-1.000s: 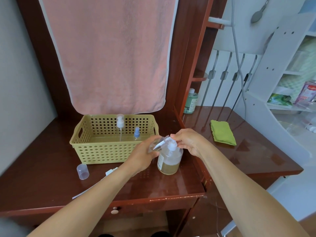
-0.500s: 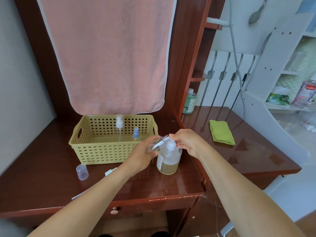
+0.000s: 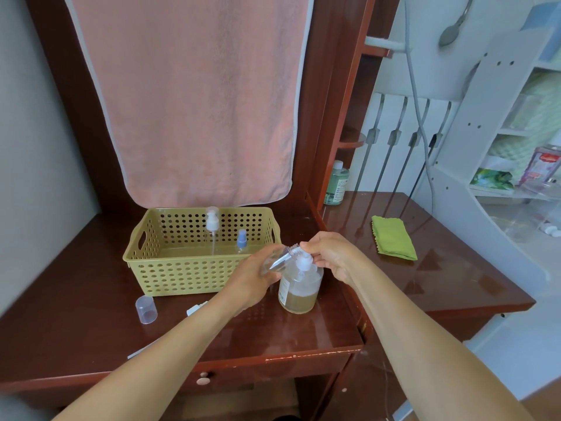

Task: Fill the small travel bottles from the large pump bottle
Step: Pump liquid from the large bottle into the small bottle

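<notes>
Little has moved since the earlier frames: both hands stay at the pump bottle (image 3: 299,291), which stands on the counter (image 3: 91,329). The left hand (image 3: 255,278) grips a small clear travel bottle (image 3: 280,259), tilted, its open mouth up against the pump head (image 3: 304,262). The right hand (image 3: 331,256) has its fingers curled over the pump head. Left of the pump bottle sits a yellow basket (image 3: 170,268) holding two small bottles (image 3: 212,221); farther left, a loose clear cap (image 3: 145,309). Right of it lies a green cloth (image 3: 393,238).
</notes>
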{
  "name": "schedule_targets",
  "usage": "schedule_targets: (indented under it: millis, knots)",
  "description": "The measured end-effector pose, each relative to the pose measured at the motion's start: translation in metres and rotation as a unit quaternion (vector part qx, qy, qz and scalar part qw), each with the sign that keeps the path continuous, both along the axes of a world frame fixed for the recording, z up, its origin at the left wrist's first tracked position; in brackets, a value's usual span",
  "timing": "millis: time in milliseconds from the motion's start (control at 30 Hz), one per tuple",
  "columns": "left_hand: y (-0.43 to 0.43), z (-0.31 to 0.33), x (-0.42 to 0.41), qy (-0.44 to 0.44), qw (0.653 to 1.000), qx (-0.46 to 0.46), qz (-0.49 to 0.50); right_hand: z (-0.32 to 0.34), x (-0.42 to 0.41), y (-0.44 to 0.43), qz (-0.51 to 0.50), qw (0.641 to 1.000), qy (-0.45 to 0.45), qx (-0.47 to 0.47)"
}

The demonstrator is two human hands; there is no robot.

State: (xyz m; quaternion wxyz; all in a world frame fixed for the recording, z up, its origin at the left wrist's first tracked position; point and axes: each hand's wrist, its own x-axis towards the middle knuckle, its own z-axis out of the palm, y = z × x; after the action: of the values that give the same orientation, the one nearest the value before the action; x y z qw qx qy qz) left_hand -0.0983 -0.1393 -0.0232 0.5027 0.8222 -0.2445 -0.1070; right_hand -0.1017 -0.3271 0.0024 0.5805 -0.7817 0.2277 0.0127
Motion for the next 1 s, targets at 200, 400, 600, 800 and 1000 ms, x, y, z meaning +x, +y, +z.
schedule_targets:
  millis: [200, 400, 600, 800, 1000]
  knots:
    - [0.0, 0.009, -0.003, 0.017, 1.0, -0.023, -0.003, 0.009, -0.004, -0.01, 0.041, 0.996, 0.028, 0.068]
    - [0.0, 0.007, -0.003, 0.003, 1.0, -0.004, -0.002, 0.005, 0.002, -0.003, 0.024, 0.999, 0.024, 0.035]
    - [0.001, 0.006, -0.004, 0.004, 1.0, -0.004, -0.003, 0.008, -0.001, -0.009, 0.03, 0.997, 0.037, 0.059]
    - [0.0, 0.009, -0.004, -0.007, 1.0, -0.004, 0.0, 0.011, 0.003, -0.003, 0.012, 0.998, 0.045, 0.044]
    - [0.0, 0.005, -0.004, -0.008, 1.0, 0.003, -0.001, 0.006, 0.003, -0.004, 0.01, 0.998, 0.042, 0.05]
